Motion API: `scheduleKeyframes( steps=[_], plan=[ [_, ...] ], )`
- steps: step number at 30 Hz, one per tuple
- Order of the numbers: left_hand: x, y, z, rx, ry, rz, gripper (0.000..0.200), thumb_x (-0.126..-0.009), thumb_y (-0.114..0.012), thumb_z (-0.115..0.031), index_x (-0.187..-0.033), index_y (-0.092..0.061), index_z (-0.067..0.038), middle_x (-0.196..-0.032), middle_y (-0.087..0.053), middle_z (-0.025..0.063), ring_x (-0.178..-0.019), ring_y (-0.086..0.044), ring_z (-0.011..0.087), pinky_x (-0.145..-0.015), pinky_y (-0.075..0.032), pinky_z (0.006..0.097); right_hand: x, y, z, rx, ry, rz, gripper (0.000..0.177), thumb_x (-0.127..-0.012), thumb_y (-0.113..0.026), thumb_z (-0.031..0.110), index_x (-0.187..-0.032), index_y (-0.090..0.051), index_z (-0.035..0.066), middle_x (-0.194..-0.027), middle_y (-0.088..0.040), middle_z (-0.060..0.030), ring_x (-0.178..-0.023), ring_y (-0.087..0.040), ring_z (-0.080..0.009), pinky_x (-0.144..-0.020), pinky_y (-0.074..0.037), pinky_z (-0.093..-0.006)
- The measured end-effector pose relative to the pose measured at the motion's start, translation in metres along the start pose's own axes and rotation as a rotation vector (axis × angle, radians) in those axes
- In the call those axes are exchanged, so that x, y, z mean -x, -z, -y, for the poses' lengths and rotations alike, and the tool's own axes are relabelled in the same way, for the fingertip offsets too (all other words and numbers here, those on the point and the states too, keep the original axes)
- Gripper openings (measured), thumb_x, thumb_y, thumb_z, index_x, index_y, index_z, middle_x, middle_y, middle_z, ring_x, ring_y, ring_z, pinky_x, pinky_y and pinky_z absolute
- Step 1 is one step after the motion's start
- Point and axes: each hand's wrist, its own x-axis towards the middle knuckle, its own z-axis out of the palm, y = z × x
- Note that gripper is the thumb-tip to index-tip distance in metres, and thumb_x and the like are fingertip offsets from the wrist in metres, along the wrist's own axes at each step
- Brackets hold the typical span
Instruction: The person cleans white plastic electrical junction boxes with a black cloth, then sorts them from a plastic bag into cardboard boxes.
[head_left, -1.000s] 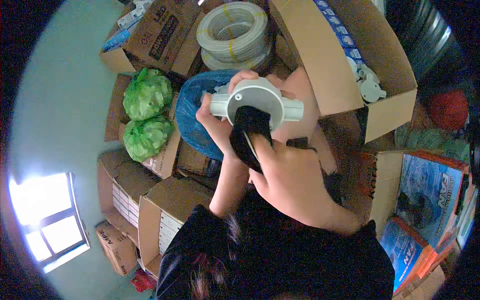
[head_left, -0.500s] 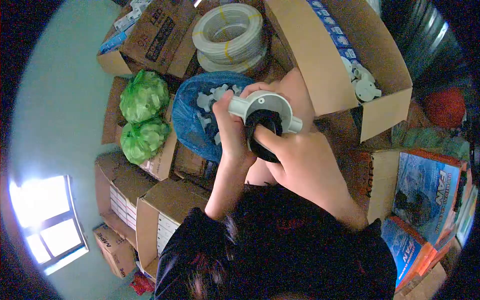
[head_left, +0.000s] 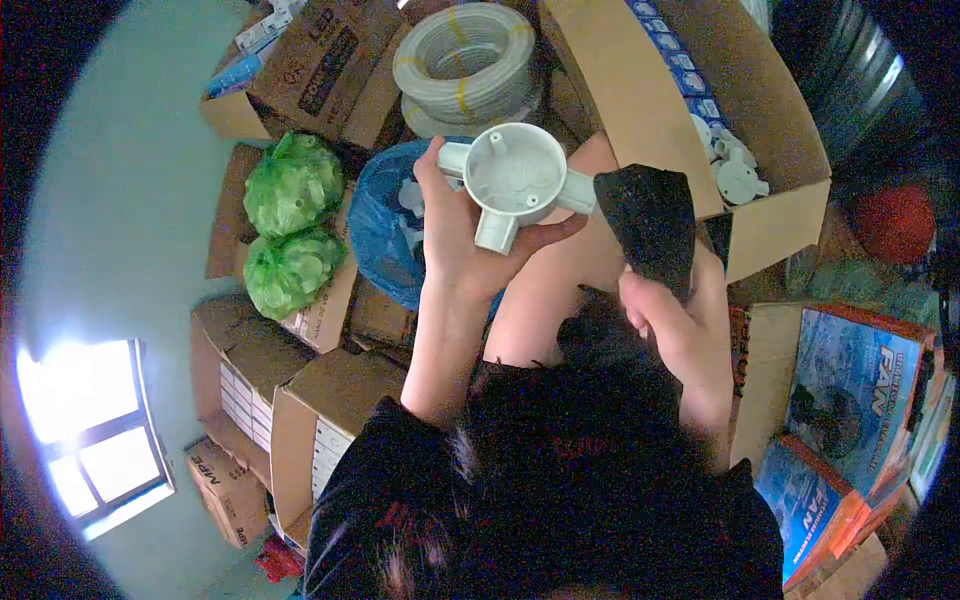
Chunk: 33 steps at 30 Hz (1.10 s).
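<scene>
My left hand [head_left: 458, 238] grips a white round conduit junction box [head_left: 515, 178] from beneath, its open side facing me and its three pipe spouts showing. Screw posts are visible inside the cup. To the right, my right hand [head_left: 682, 325] is closed on a black cloth [head_left: 648, 222], which stands up from the fingers just beside the right spout. Behind my left hand is a blue plastic bag [head_left: 378, 235] with more white fittings in it, partly hidden by the hand and the box.
An open carton [head_left: 775, 232] at upper right holds white junction boxes [head_left: 740, 177]. Coils of white cable [head_left: 465, 55] lie at the top. Green bags [head_left: 293, 190] of fittings are at left, above open cartons [head_left: 325, 390]. Fan boxes [head_left: 850, 375] stand at right.
The black cloth has come out of the junction box and moved right with my right hand. My left hand has turned the box, so its inside and a third spout now show.
</scene>
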Motion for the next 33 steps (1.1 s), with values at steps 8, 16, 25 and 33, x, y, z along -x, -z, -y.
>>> scheduleKeyframes(
  steps=[8,16,25,33],
  plan=[
    [0.0,-0.011,0.013,-0.221,-0.276,0.015,0.068,-0.08,-0.023,-0.056,-0.104,-0.052,0.0,-0.09,-0.06,0.0094,-0.087,-0.055,0.0221,-0.078,-0.043,0.0325,0.008,-0.025,0.011,0.431,0.519,0.098,0.018,-0.074,-0.054,0.011,-0.088,-0.051,0.0,-0.065,-0.053,-0.0147,-0.059,-0.054,-0.0317,-0.053,-0.043,-0.0363],
    [0.004,-0.012,0.032,-0.274,-0.716,0.196,0.07,-0.071,-0.028,-0.062,-0.101,-0.045,0.0,-0.091,-0.054,0.0231,-0.081,-0.054,0.0303,-0.073,-0.044,0.0346,0.011,-0.064,-0.001,0.627,0.346,0.017,0.033,-0.073,-0.056,0.013,-0.098,-0.047,-0.006,-0.061,-0.053,-0.0197,-0.056,-0.054,-0.0367,-0.052,-0.044,-0.0411],
    [0.004,0.0,0.024,-0.476,-0.651,0.255,0.071,-0.072,-0.027,-0.063,-0.1,-0.044,0.0,-0.092,-0.055,0.0234,-0.084,-0.054,0.0312,-0.076,-0.044,0.0373,-0.004,-0.037,-0.004,0.613,0.603,0.086,0.023,-0.071,-0.054,0.014,-0.087,-0.047,-0.001,-0.063,-0.053,-0.0207,-0.056,-0.055,-0.0371,-0.05,-0.044,-0.0423],
    [0.003,-0.012,0.017,-0.22,-0.464,0.019,0.065,-0.08,-0.016,-0.054,-0.102,-0.048,-0.001,-0.094,-0.058,0.0191,-0.087,-0.056,0.0265,-0.077,-0.043,0.0308,-0.002,0.012,-0.008,-0.221,0.169,-0.007,0.012,-0.074,-0.053,0.014,-0.07,-0.048,0.004,-0.053,-0.044,0.0003,-0.043,-0.04,-0.0069,-0.04,-0.031,-0.0221]
  ],
)
